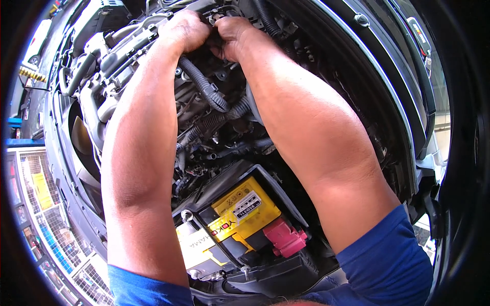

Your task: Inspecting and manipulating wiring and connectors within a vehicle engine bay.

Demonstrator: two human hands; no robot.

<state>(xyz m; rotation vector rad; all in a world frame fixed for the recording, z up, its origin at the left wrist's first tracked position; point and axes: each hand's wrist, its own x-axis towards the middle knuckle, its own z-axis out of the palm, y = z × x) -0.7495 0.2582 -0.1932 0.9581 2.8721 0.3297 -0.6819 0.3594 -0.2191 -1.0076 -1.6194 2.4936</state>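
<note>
Both my arms reach over the engine bay to the far end of the engine [204,97]. My left hand [186,30] is bent inward with its fingers curled down among the engine parts. Close beside it, my right hand [232,36] is also closed, its fingers bent toward the left hand. Whatever the fingertips grip is hidden by the hands and the dark gap between them. Just below the hands runs a grey corrugated hose [199,79], and a black ribbed conduit [265,18] passes to the right of my right hand.
Nearest me sits a yellow-topped car battery [245,206] with a pink terminal cover [286,237] and a hold-down bar. Metal pipes [94,102] lie left of my left arm. The dark car body edge [377,76] curves along the right. A wire-mesh rack [51,204] stands at left.
</note>
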